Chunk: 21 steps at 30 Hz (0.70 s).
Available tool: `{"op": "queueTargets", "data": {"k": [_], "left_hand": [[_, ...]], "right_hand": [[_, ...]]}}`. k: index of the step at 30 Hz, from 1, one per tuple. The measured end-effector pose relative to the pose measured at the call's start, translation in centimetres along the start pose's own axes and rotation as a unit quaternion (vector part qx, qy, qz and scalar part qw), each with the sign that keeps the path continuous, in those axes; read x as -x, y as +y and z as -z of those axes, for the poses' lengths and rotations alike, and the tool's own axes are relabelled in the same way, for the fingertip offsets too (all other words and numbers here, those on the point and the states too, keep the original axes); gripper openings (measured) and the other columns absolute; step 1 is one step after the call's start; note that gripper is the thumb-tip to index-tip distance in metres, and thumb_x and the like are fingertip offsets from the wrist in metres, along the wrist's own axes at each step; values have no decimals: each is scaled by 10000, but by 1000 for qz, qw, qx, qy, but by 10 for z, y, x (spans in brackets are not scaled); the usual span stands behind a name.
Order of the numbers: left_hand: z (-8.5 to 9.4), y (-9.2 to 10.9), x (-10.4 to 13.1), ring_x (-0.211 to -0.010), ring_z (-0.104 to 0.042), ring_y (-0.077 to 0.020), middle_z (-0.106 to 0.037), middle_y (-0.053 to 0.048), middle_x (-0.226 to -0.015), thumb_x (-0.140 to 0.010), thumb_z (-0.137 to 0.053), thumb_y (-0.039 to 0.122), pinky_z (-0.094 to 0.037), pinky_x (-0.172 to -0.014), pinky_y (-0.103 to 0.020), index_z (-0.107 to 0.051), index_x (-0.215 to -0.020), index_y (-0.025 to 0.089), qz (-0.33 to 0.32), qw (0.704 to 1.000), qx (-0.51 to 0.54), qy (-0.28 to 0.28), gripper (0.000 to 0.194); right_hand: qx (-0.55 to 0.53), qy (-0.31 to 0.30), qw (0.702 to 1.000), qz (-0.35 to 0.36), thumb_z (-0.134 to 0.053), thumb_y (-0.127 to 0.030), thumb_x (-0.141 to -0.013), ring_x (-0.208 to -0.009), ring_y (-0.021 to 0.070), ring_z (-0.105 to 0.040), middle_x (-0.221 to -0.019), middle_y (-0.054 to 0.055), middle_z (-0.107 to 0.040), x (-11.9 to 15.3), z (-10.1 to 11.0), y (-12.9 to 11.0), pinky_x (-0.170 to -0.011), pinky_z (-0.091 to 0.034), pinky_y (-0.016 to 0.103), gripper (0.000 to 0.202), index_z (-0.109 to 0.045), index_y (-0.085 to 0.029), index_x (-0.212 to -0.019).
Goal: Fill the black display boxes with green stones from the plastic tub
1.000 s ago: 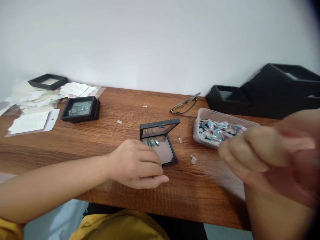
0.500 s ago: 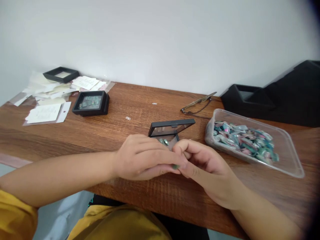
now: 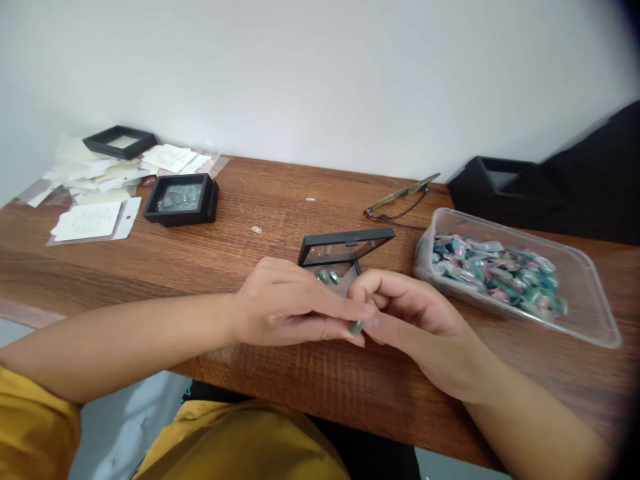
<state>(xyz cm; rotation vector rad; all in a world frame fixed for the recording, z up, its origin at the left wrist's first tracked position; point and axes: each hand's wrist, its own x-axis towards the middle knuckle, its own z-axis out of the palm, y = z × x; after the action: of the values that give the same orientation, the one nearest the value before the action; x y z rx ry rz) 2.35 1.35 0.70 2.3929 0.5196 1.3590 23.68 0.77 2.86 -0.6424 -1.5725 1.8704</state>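
Green oval press-on nail (image 3: 356, 327) sits pinched between the fingertips of the left hand (image 3: 287, 307) and right hand (image 3: 415, 320), both closed on it just in front of the open black display case (image 3: 345, 247) on the wooden table (image 3: 200, 267), within reach of the clear plastic tub (image 3: 575, 267).

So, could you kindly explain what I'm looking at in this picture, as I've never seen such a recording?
A camera on a person's head looks down at their own bare hands over a wooden table. The left hand and right hand meet over a small green piece, pinched between their fingertips, in front of an open black case holding similar pieces. A clear tub of many coloured pieces stands to the right, with glasses behind. A closed case and papers lie far left.
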Motion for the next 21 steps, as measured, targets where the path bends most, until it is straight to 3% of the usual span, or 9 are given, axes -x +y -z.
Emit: {"op": "queueTargets", "data": {"k": [9, 13, 16, 21], "left_hand": [[-2, -2, -2, -611, -721, -65, -802, 32, -824, -811, -822, 290, -543, -599, -149, -692, -1022, 188, -15, 1000, 6, 8, 268], [-3, 0, -2, -518, -650, -54, -742, 44, -666, -773, -847, 315, -500, -547, -152, -714, -1005, 178, 6, 999, 23, 36, 301], [-3, 0, -1, -487, -611, -49, -687, 50, -592, -785, -840, 292, -471, -518, -149, -725, -1016, 165, 32, 998, 47, 36, 287], [-4, -1, 1, -489, -605, -41, -683, 64, -597, -828, -807, 279, -466, -527, -148, -718, -1033, 183, 17, 999, 14, 38, 243]], "right_hand": [[26, 10, 999, -30, -646, -316, -955, -614, 78, -424, -677, -48, -437, 2, 1, 0, -558, -321, 212, 83, -630, -243, -918], [11, 5, 1000, -23, -656, -356, -944, -605, 88, -415, -652, -51, -379, 3, 2, 0, -568, -343, 227, 95, -669, -263, -956], [40, 23, 999, -12, -687, -398, -919, -567, 87, -357, -619, -63, -337, 4, 4, 1, -531, -304, 236, 137, -693, -294, -1007], [75, 50, 996, -24, -704, -361, -912, -545, 76, -300, -606, -73, -308, 5, 4, 0, -502, -247, 236, 83, -693, -301, -967]]}}
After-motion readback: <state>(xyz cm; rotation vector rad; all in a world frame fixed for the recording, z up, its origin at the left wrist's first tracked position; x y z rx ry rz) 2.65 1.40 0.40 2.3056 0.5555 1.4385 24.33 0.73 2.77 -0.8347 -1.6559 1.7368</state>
